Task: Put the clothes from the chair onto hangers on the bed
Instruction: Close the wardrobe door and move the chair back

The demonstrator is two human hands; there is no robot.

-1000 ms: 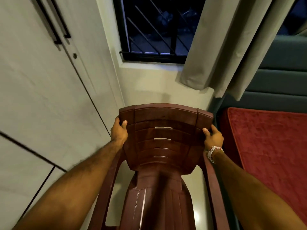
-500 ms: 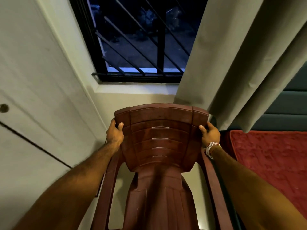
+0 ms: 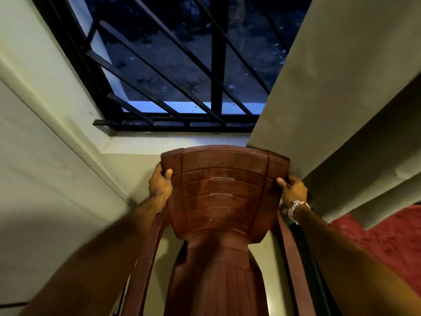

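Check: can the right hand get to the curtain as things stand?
Probably yes: the right hand grips the chair at its right edge and the curtain hangs just beside it, nothing between, though it must let go first.

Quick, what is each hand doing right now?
Left hand: gripping the left edge of the chair backrest.
Right hand: gripping its right edge.

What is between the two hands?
The brown chair's backrest, gripped at its edges by the left hand and right hand, as the head view shows.
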